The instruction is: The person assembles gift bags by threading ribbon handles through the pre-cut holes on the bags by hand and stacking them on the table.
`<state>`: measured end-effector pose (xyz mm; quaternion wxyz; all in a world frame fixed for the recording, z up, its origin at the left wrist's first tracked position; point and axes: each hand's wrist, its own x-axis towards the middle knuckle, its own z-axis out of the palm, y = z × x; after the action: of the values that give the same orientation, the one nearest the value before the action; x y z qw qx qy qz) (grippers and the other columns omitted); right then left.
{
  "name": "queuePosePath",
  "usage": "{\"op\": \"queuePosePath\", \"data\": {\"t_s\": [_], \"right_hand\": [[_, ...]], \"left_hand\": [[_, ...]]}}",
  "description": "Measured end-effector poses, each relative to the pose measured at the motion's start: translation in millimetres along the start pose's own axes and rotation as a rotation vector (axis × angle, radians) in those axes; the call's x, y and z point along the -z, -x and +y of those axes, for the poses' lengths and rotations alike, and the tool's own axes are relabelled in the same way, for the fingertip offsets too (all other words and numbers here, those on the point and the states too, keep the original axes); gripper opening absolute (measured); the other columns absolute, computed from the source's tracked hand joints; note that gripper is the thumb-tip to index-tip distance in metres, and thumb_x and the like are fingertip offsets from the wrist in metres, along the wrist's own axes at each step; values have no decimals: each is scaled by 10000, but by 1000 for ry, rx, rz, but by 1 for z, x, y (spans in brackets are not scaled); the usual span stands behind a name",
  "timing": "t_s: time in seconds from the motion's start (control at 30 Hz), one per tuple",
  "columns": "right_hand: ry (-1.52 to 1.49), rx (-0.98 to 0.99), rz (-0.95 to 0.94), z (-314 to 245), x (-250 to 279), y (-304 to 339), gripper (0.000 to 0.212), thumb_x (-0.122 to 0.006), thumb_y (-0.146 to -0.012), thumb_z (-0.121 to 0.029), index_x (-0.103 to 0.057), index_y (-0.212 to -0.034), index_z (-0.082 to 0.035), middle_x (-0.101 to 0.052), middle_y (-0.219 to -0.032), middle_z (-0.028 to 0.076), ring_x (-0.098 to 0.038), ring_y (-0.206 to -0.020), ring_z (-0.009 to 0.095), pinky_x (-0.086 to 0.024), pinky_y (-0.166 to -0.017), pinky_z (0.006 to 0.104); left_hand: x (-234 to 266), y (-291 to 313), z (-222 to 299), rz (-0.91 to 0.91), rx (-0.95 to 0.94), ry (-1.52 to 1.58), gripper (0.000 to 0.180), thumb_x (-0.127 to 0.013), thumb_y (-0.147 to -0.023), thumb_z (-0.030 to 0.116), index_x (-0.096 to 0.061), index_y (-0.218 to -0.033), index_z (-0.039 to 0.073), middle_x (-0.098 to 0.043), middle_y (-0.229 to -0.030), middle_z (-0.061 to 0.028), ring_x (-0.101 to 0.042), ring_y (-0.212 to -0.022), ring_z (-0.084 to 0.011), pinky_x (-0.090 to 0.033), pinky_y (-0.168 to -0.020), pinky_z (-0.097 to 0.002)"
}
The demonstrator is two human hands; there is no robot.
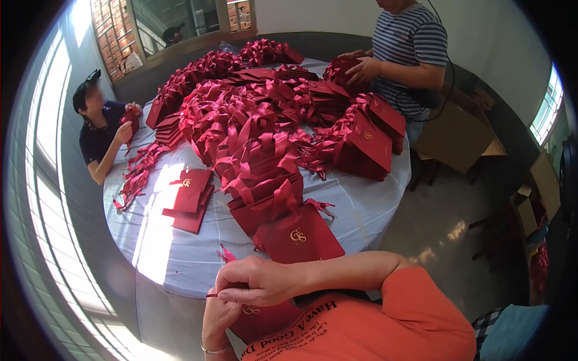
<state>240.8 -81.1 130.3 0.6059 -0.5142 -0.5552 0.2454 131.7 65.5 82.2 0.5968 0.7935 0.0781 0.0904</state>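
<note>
A: Location of the item?
B: Red bag, gold emblem, at the near side, below the person's hands and against the orange shirt. Partly covered.

A: Hand states?
B: Right hand closed, thumb against curled fingers, apparently pinching a thin red strand that shows at its left. Left hand just beneath; fingers mostly hidden, so its grip cannot be told.

A: Expected handling?
B: Judged light, with fairly stiff panels that would crease if squeezed. Strand probably soft and slick, apt to slip between fingertips.

A: Where to hold?
B: Flat of a panel, close to the upper edge; strand pinched near its end.

A: Surroundings?
B: White-covered table beyond; another red bag near its edge, ribboned bags heaped farther off.
</note>
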Motion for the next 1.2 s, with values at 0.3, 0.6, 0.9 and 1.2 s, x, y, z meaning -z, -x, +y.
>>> {"op": "queuePosePath", "data": {"t_s": [0.3, 0.6, 0.9, 1.2], "right_hand": [[825, 154, 113, 46, -12, 25, 110, -572, -850, -119, -622, -889, -28, -616, -881, 102, -669, -768, 298, -547, -612, 412], [860, 129, 99, 53, -11, 35, 95, -662, -848, -129, -610, -879, -57, -617, -827, 68, -657, -749, 260, -534, -572, 374], [757, 127, 79, 45, -9, 40, 110, -664, -856, -143, -596, -831, -61, -591, -829, 94, -641, -754, 295, -522, -616, 407], [716, 68, 52, 36, -5, 35, 70, -719, -834, -104, -661, -869, -89, -641, -840, 82, -661, -759, 264, -549, -636, 359]], "left_hand": [[6, 4, -14, 32, 106, -83, 95, -600, -839, 0, -602, -928, -33, -685, -740, -89, -602, -684, -85, -494, -624, -277], [5, 19, 7, 112, 79, -32, 118, -607, -822, -64, -607, -928, -12, -670, -768, -38, -605, -728, -70, -480, -666, -228], [50, 35, 9, -80, -115, -378, 204, -752, -714, 17, -708, -913, 31, -725, -766, -85, -684, -642, -177, -518, -674, -280], [65, 45, -15, -168, 131, 181, 225, -738, -780, -43, -669, -992, -17, -703, -999, -65, -672, -900, -121, -553, -770, -261]]}}
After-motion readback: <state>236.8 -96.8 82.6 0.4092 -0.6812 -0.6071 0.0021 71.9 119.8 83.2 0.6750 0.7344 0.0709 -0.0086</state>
